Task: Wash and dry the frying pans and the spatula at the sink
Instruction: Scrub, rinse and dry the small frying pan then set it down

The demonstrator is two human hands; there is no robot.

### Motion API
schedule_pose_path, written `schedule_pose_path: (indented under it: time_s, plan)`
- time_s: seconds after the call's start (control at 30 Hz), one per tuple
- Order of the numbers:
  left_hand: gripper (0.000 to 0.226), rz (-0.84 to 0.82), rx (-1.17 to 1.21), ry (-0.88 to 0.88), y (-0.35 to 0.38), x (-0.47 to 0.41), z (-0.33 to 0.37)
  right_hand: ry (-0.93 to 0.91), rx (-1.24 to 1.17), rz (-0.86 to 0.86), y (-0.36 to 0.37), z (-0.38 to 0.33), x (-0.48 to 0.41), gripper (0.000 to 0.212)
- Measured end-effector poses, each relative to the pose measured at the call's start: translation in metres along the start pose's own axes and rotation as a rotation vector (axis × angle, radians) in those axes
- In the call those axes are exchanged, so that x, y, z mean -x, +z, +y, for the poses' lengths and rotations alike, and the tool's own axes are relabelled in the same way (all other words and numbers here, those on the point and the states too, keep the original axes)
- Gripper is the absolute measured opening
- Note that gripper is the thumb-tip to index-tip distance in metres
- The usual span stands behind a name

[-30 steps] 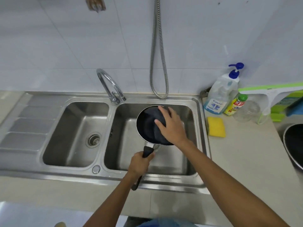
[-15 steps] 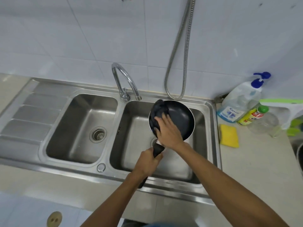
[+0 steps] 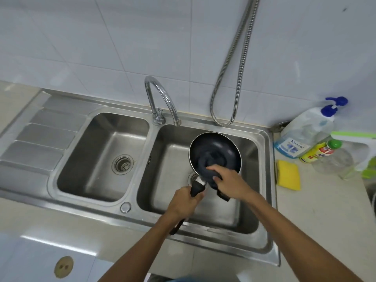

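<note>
Small black round frying pan hangs over the right basin of the stainless steel double sink. The left hand is wrapped tight round its handle, the right hand grips a dark grey cloth bunched inside it. Yellow rectangular sponge lies just right of the sink.

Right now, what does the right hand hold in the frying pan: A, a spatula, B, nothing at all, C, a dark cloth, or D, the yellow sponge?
C: the right hand grips a dark cloth inside the frying pan, while the yellow sponge lies apart on the counter.
</note>
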State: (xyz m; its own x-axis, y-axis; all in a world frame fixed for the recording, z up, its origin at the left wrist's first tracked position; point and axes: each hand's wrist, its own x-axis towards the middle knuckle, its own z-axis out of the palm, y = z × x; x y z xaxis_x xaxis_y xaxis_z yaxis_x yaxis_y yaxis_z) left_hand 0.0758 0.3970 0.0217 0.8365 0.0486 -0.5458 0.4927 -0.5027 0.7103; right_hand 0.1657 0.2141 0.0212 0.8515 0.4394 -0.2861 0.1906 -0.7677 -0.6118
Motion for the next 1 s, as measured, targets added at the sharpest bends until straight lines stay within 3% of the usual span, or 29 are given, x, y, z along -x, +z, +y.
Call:
schedule_pose_path:
  time_s: [0.1,0.2,0.47,0.57,0.7,0.77,0.87,1.0]
  plan:
    - [0.036,-0.061,-0.003,0.01,-0.013,-0.007,0.011,-0.173,-0.129,0.163,0.017,-0.022,-0.001,0.041]
    - [0.032,-0.081,-0.025,0.046,-0.019,-0.01,0.026,-0.272,0.042,0.174,0.027,-0.035,-0.023,0.045]
    - [0.025,0.066,-0.1,0.013,-0.008,-0.008,0.024,0.047,-0.062,-0.006,0.027,-0.047,-0.095,0.062]
    - [0.027,0.102,-0.125,-0.029,-0.004,-0.002,0.014,0.116,0.174,-0.029,0.02,-0.013,-0.098,0.062]
    - [0.031,0.157,-0.162,-0.073,-0.001,0.001,0.003,0.136,0.361,-0.041,0.014,0.018,-0.071,0.082]
    - [0.031,0.157,-0.164,-0.089,0.002,-0.004,-0.001,0.133,0.379,-0.046,0.017,0.018,-0.057,0.074]
    - [0.029,0.125,-0.164,-0.12,0.006,-0.007,-0.004,0.083,0.189,-0.11,0.023,0.001,-0.042,0.057]
    - [0.035,0.033,-0.058,-0.189,0.008,-0.012,-0.008,0.075,-0.324,-0.084,0.021,-0.005,-0.023,0.056]
